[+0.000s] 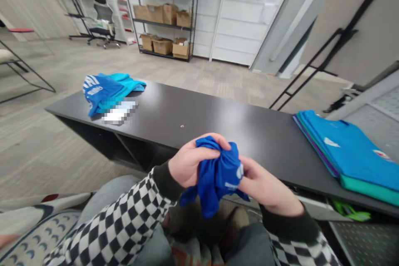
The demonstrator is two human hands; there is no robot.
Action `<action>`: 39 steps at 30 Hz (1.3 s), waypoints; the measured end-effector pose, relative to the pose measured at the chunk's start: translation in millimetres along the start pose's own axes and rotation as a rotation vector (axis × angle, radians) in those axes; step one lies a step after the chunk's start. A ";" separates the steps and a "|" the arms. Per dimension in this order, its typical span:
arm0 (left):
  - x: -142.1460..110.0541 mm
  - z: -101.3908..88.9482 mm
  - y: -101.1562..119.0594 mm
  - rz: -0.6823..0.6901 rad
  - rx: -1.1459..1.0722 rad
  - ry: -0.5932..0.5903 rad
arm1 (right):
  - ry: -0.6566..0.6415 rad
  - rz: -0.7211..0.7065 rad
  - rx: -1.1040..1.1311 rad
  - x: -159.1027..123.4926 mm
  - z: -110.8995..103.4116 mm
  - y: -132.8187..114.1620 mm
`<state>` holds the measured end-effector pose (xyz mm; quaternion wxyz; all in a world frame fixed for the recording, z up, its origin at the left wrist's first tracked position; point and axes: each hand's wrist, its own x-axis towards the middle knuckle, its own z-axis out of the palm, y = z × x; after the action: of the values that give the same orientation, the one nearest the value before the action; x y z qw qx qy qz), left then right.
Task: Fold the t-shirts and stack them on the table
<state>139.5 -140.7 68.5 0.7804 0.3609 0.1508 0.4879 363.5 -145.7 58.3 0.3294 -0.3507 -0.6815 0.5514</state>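
Observation:
A dark blue shirt with white print hangs bunched between my hands, over the near edge of the black table. My left hand is closed around its upper left part, thumb and fingers pressed into the cloth. On the other side my right hand grips the shirt by its right side; some of its fingertips are hidden behind the fabric. Loose folds of the cloth dangle below both hands.
Folded shirts in blue, purple and green lie stacked at the table's right end. Crumpled blue shirts lie at the left end, beside a blurred white item. Behind stand a shelf with cardboard boxes and an office chair.

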 end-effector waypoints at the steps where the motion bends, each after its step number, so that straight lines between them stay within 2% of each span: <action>1: -0.8 -2.5 4.7 0.007 0.014 0.011 | -0.041 0.055 0.026 -0.7 0.1 -0.5; 2: -0.9 -6.2 9.9 0.021 0.037 0.032 | -0.041 0.090 0.043 -1.1 -1.2 -1.0; 4: 0.4 -15.5 20.4 0.048 0.099 0.092 | 0.042 0.104 0.045 -1.6 -7.9 -2.4; 8: 4.0 -33.2 36.2 0.008 0.238 0.170 | 0.274 -0.003 0.028 -2.9 -26.9 -6.8; 11: 6.0 -40.8 39.6 0.016 0.316 0.179 | 0.480 -0.079 0.046 -5.4 -37.1 -6.3; 18: 8.2 -48.1 44.6 0.039 0.395 0.111 | 0.734 -0.082 0.006 -6.0 -50.5 9.1; 20: 7.6 -48.4 46.9 0.083 0.440 0.112 | 0.804 -0.051 -0.036 -3.7 -52.7 11.3; 23: 8.7 -49.0 45.4 0.224 0.637 0.166 | 0.838 0.014 -0.112 -1.4 -55.2 11.3; 28: 17.0 -65.0 31.5 0.491 1.026 0.371 | 0.834 0.052 -0.172 -3.5 -58.0 8.2; 30: 19.1 -73.7 28.1 0.500 1.047 0.431 | 0.858 0.088 -0.115 -5.1 -57.7 6.5; 32: 18.9 -77.2 27.9 0.445 1.002 0.451 | 0.891 0.102 -0.035 -6.3 -56.1 4.3; 35: 14.6 -67.9 27.2 0.312 0.972 0.347 | 0.895 0.103 0.076 -6.5 -51.3 0.5; 37: 10.2 -54.7 19.0 0.199 1.054 0.180 | 0.867 0.107 0.128 -5.5 -46.6 -1.5; 39: 5.4 -40.8 1.2 0.049 1.199 -0.026 | 0.837 0.102 0.154 -4.0 -41.1 -2.7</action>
<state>117.3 -118.7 41.7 0.4310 0.7475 0.3818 0.3312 399.7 -128.1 67.9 0.5750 -0.5518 -0.4277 0.4266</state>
